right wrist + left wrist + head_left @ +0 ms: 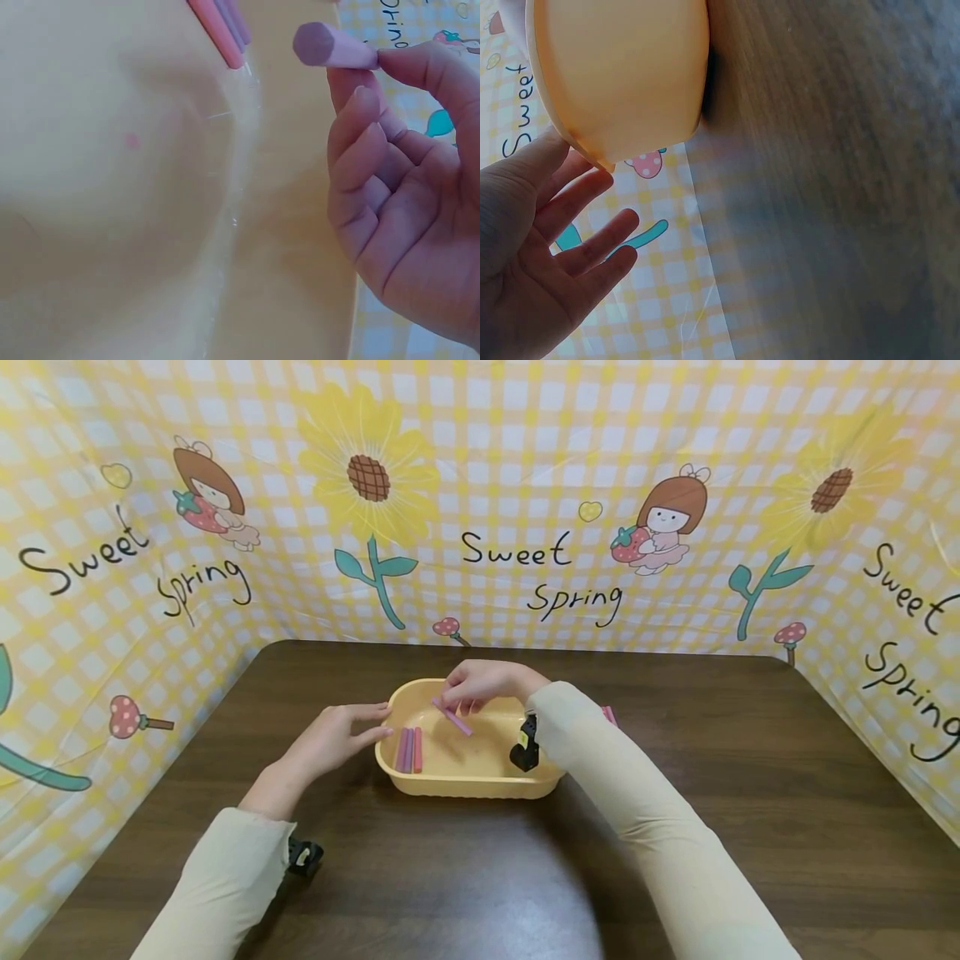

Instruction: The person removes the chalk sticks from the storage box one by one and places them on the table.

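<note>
A pale yellow oval tub (472, 787) stands on the table. My right hand (483, 683) is over its far side and pinches a slim light purple stick (330, 46) between thumb and fingers. The stick has a many-sided end and tilts above the tub floor. Three sticks lie side by side at the tub's left end: two purple sticks (405, 752) and a pinkish-red stick (417, 750). My left hand (341, 735) touches the tub's left rim with thumb and forefinger, its other fingers loosely spread in the left wrist view.
Pink sticks (609, 716) lie to the right of the tub, partly hidden by the right sleeve (637, 793). Behind the dark wooden table (480, 868) hangs a yellow checked cloth (510, 460), which also runs along both sides.
</note>
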Action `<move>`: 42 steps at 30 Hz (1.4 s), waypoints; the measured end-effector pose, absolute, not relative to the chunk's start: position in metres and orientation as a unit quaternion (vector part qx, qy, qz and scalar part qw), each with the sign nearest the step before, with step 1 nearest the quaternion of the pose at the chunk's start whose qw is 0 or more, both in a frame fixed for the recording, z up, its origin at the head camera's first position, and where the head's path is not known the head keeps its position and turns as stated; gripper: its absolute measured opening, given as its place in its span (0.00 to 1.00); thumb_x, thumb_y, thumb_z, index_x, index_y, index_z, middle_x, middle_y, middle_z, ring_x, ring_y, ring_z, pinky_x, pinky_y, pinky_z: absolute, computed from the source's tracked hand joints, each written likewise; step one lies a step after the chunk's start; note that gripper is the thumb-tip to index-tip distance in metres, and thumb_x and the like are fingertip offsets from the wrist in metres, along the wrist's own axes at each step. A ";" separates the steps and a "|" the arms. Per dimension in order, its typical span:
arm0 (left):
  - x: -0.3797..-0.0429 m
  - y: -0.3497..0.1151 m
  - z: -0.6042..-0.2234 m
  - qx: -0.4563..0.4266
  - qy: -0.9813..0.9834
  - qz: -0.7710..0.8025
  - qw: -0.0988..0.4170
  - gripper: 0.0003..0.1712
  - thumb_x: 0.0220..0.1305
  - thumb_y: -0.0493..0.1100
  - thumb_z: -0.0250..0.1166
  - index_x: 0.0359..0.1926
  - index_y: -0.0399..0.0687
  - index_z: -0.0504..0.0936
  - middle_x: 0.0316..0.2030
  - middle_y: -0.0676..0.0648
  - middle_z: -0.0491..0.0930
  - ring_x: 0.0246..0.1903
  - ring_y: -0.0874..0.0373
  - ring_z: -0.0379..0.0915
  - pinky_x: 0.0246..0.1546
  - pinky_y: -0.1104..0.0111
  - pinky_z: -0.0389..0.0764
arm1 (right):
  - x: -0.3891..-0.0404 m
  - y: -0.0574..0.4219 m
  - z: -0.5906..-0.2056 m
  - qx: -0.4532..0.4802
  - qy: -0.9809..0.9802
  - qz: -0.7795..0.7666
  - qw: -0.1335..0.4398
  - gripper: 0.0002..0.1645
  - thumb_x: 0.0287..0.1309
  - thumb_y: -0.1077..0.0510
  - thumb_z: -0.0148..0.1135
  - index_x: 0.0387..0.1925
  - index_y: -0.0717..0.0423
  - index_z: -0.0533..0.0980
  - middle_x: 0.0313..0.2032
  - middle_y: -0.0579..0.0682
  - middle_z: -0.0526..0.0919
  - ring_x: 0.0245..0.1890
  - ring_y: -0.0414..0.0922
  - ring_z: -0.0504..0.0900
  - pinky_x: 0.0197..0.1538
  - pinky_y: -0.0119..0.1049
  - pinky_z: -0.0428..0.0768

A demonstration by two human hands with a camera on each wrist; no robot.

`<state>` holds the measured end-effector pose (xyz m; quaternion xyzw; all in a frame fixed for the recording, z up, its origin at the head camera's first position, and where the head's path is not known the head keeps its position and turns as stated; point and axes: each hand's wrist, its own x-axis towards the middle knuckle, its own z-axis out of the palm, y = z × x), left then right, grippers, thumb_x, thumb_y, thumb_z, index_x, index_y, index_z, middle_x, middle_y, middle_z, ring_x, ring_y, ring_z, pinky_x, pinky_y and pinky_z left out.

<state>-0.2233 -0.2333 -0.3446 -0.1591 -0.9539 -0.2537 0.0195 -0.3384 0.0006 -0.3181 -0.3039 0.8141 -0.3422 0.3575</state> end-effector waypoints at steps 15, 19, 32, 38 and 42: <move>-0.222 -0.234 -0.344 -0.152 -0.956 -0.250 0.016 0.25 0.63 0.46 0.61 0.59 0.39 0.74 0.60 0.38 0.72 0.62 0.40 0.65 0.63 0.47 0.65 | -0.337 0.022 -0.303 -0.301 0.808 -0.361 0.354 0.14 0.65 0.50 0.53 0.33 0.57 0.77 0.29 0.44 0.81 0.23 0.37 0.73 0.30 0.27 0.72; -0.222 -0.234 -0.344 -0.153 -0.956 -0.250 0.016 0.25 0.63 0.45 0.61 0.59 0.39 0.74 0.60 0.38 0.72 0.62 0.40 0.65 0.63 0.47 0.65 | -0.337 0.028 -0.302 -0.299 0.807 -0.367 0.352 0.14 0.65 0.51 0.53 0.33 0.57 0.77 0.26 0.44 0.79 0.24 0.38 0.72 0.30 0.27 0.72; -0.222 -0.234 -0.344 -0.154 -0.955 -0.255 0.014 0.26 0.62 0.45 0.62 0.59 0.39 0.73 0.60 0.37 0.72 0.62 0.39 0.65 0.63 0.46 0.65 | -0.336 0.054 -0.302 -0.285 0.807 -0.386 0.344 0.14 0.64 0.51 0.53 0.32 0.57 0.77 0.27 0.49 0.80 0.26 0.39 0.72 0.32 0.29 0.72; -0.223 -0.234 -0.345 -0.155 -0.955 -0.252 0.012 0.26 0.63 0.46 0.61 0.59 0.39 0.73 0.60 0.38 0.72 0.62 0.39 0.65 0.63 0.46 0.65 | -0.335 0.066 -0.303 -0.271 0.813 -0.392 0.335 0.14 0.64 0.52 0.53 0.32 0.57 0.77 0.26 0.49 0.81 0.26 0.39 0.72 0.32 0.29 0.72; -0.223 -0.233 -0.346 -0.155 -0.955 -0.253 0.011 0.26 0.63 0.46 0.61 0.59 0.39 0.73 0.60 0.38 0.72 0.62 0.39 0.65 0.63 0.46 0.65 | -0.334 0.073 -0.305 -0.261 0.808 -0.407 0.337 0.13 0.64 0.54 0.52 0.32 0.58 0.77 0.24 0.50 0.83 0.25 0.39 0.72 0.31 0.29 0.72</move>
